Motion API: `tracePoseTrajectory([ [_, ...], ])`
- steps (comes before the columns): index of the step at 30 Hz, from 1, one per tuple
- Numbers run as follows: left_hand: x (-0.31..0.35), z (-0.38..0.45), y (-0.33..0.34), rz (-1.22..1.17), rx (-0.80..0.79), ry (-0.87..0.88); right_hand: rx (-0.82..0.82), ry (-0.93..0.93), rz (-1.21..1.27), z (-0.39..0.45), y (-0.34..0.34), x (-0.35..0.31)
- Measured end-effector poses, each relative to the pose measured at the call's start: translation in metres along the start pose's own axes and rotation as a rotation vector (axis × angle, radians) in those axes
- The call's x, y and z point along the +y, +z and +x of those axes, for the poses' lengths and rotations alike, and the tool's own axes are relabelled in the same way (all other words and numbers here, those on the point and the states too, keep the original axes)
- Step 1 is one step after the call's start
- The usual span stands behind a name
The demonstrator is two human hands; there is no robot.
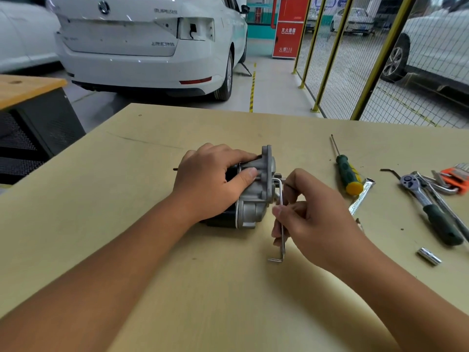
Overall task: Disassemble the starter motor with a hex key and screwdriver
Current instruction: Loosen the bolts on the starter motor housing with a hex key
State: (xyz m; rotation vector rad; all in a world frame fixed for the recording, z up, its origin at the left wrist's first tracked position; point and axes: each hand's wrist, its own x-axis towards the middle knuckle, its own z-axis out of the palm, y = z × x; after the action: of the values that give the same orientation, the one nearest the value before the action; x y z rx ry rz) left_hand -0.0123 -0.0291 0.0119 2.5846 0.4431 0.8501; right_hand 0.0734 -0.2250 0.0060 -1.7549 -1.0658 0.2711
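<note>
The starter motor (250,199) lies on its side mid-counter (177,275), and the left hand (210,184) is wrapped over its black body, thumb on the silver housing. The right hand (312,217) pinches a hex key (281,214), its short end apparently seated in the housing's face. Off right, well apart: a green screwdriver (346,174), a ratchet (429,204), a loose socket (430,256).
</note>
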Motion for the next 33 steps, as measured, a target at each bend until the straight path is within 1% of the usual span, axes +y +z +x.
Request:
tracePoseTrajectory([
  [3,-0.004,0.003,0.0,-0.036,-0.012,-0.038,0.062,-0.009,0.008,0.002,0.002,-0.003],
  [5,-0.006,0.004,0.0,-0.04,-0.024,-0.045,0.087,0.047,0.12,0.002,0.0,-0.005],
  [6,-0.006,0.004,0.001,-0.035,-0.026,-0.043,0.075,0.094,0.194,0.002,-0.001,-0.007],
  [8,-0.007,0.004,0.001,-0.034,-0.02,-0.043,-0.007,0.217,0.347,0.001,-0.001,-0.008],
  [10,-0.007,0.004,0.002,-0.036,-0.017,-0.049,-0.098,0.315,0.433,0.001,-0.002,-0.006],
  [15,-0.009,0.005,0.002,-0.05,-0.018,-0.05,-0.205,0.424,0.421,0.003,-0.007,-0.002],
  [17,-0.009,0.005,0.002,-0.048,-0.013,-0.044,-0.172,0.409,0.329,0.002,0.0,-0.002],
  [18,-0.009,0.005,0.002,-0.044,-0.012,-0.041,-0.125,0.363,0.189,0.002,0.002,-0.001],
  [20,-0.01,0.005,0.003,-0.043,-0.016,-0.043,-0.05,0.211,-0.168,0.002,0.003,0.002],
  [21,-0.011,0.006,0.004,-0.047,-0.018,-0.045,-0.067,0.143,-0.3,0.003,0.001,0.004],
  [24,-0.011,0.005,0.003,-0.053,-0.03,-0.047,-0.25,0.051,-0.545,0.003,-0.004,0.006],
  [27,-0.01,0.005,0.003,-0.049,-0.038,-0.047,-0.32,0.025,-0.624,0.007,-0.005,0.007],
  [30,-0.01,0.005,0.001,-0.041,-0.049,-0.053,-0.377,-0.006,-0.61,0.008,-0.008,0.004],
  [31,-0.009,0.005,0.001,-0.04,-0.052,-0.053,-0.384,-0.025,-0.593,0.008,-0.009,0.004],
  [33,-0.009,0.005,0.001,-0.039,-0.051,-0.048,-0.338,-0.033,-0.59,0.008,-0.011,0.004],
])
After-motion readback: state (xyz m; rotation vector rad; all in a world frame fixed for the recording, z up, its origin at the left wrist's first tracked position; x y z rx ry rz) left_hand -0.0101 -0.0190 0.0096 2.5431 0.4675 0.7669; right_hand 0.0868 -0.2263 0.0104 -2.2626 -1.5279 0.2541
